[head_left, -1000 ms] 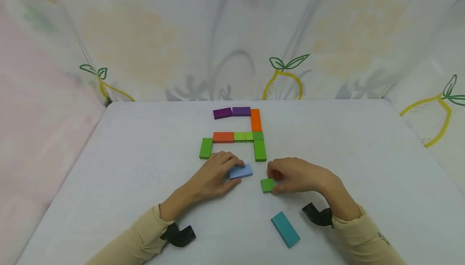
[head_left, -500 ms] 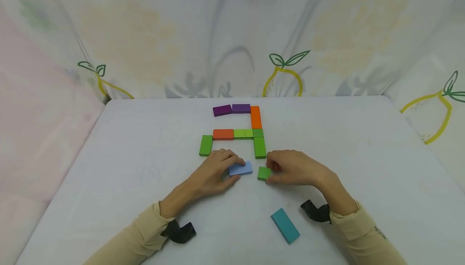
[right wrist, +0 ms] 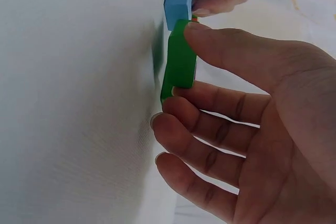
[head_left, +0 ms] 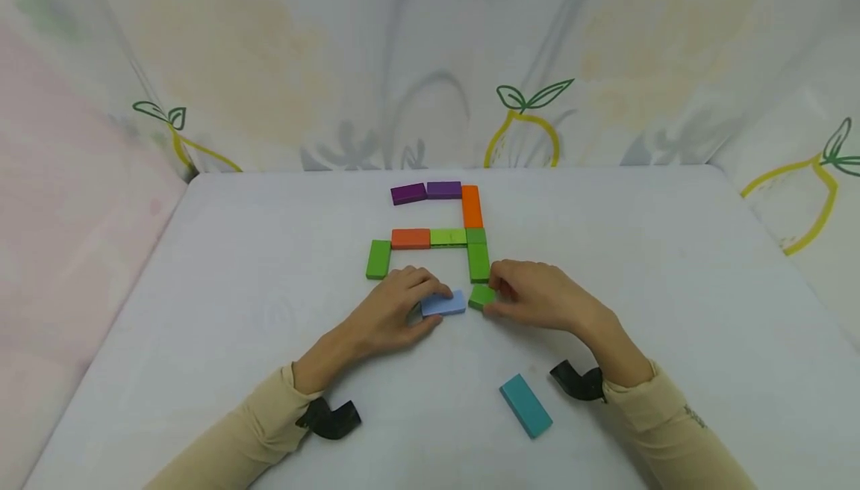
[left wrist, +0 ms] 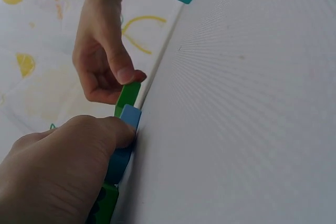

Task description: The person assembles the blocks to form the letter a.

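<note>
My left hand (head_left: 388, 312) grips a light blue block (head_left: 453, 304) that lies flat on the table, thumb along its near side and fingers over its far side. My right hand (head_left: 546, 294) pinches a small green block (head_left: 480, 296) between thumb and fingers. That block sits slightly turned, just right of the blue one's end and close below an upright green block (head_left: 478, 262). In the right wrist view the thumb presses one end of the green block (right wrist: 181, 59), the index fingertip the other. The left wrist view shows my left thumb on the blue block (left wrist: 130, 115).
Behind my hands lies a line figure of blocks: dark purple (head_left: 408, 193), violet (head_left: 444, 190), orange (head_left: 472, 207), red-orange (head_left: 410, 239), lime (head_left: 448, 237), small green (head_left: 475, 235) and left green (head_left: 378, 259). A teal block (head_left: 526, 405) lies nearer me on the white table (head_left: 201, 311).
My right hand has slid the small green block away from me and a little left, closer to the upright green block and the blue block. The left hand stays on the blue block.
</note>
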The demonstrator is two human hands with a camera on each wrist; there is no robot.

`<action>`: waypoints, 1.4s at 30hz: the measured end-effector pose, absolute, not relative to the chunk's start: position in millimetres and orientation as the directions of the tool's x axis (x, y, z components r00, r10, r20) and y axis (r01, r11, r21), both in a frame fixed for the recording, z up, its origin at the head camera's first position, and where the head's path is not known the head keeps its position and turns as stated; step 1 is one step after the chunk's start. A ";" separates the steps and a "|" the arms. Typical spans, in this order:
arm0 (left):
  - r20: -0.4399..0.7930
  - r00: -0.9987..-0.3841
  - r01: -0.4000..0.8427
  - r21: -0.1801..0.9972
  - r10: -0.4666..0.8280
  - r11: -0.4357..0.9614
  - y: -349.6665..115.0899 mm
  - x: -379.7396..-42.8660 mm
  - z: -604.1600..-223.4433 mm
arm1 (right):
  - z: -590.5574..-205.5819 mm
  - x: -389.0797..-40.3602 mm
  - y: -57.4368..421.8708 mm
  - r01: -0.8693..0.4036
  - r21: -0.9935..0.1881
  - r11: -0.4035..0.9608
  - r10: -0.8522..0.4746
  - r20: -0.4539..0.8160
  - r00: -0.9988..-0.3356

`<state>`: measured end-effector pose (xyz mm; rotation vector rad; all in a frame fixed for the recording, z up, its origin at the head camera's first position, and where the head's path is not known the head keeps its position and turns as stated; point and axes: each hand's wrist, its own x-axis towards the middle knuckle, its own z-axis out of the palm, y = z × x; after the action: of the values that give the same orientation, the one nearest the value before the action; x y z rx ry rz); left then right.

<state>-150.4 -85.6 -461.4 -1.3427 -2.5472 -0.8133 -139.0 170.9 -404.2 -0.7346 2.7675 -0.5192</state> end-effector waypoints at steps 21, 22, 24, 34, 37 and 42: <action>0.361 -0.577 0.810 0.362 0.732 0.460 -85.8 -150.4 -459.9 | -407.6 -141.9 163.8 -0.434 -0.368 0.822 -0.497 -0.093 -0.863; 0.363 -0.577 0.811 0.363 0.732 0.459 -85.8 -150.3 -459.8 | -407.9 -141.9 163.5 -0.436 -0.365 0.823 -0.498 -0.093 -0.862; 0.361 -0.579 0.809 0.366 0.731 0.459 -85.8 -150.0 -459.9 | -408.6 -141.9 162.7 -0.438 -0.359 0.824 -0.498 -0.092 -0.862; 0.356 -0.582 0.807 0.367 0.731 0.463 -86.4 -149.5 -459.7 | -409.5 -141.4 161.9 -0.446 -0.341 0.828 -0.498 -0.079 -0.864; 0.360 -0.580 0.809 0.363 0.731 0.463 -86.3 -149.4 -459.5 | -410.0 -141.2 161.6 -0.445 -0.343 0.827 -0.497 -0.077 -0.864; 0.364 -0.577 0.810 0.364 0.731 0.459 -86.0 -149.1 -459.0 | -410.8 -140.6 161.8 -0.443 -0.342 0.828 -0.495 -0.078 -0.865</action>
<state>-149.1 -86.0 -459.0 -1.3567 -2.5473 -0.7652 -140.6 161.8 -410.8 -0.7361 2.8460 -0.4730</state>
